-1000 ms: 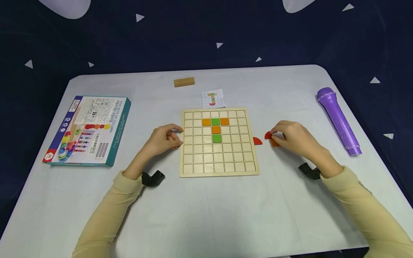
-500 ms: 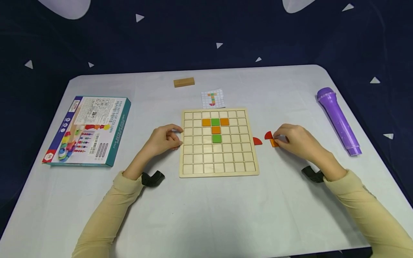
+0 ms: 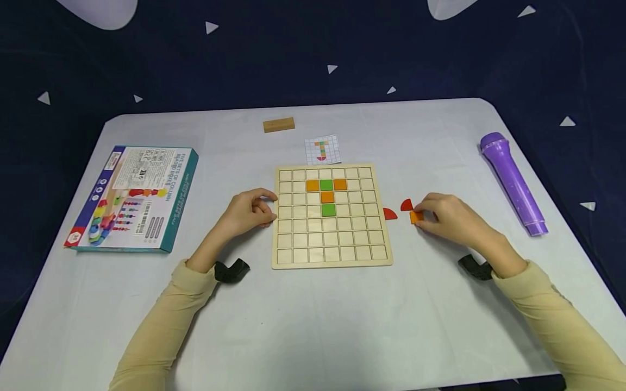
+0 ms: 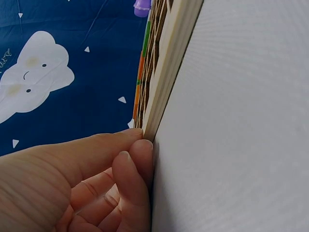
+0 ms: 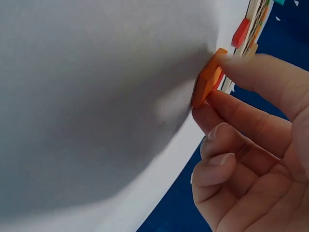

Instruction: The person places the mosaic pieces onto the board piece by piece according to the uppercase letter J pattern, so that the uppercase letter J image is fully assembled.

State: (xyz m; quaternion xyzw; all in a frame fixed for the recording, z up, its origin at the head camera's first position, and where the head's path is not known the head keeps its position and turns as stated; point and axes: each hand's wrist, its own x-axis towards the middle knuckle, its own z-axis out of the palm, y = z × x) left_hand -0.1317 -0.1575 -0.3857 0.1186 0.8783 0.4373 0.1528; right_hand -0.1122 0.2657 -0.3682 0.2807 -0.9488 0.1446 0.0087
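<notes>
In the head view, a wooden grid board lies mid-table with orange and green square tiles set in a T shape. My left hand holds the board's left edge; in the left wrist view, thumb and forefinger meet at its wooden rim. To the right, my right hand pinches an orange square tile between thumb and forefinger, low over the tabletop. Just beyond that tile lies a red quarter-round piece. Another red quarter-round piece touches or nearly touches the board's right edge.
A small pattern card sits behind the board, with a wooden block farther back. On the left lies a boxed toy set; on the right, a purple tube. The white table has a dark curtain behind it.
My right hand has left the farther red piece, moved slightly toward me and to the right, and taken the orange tile between its fingertips. The left hand has stayed at the board.
</notes>
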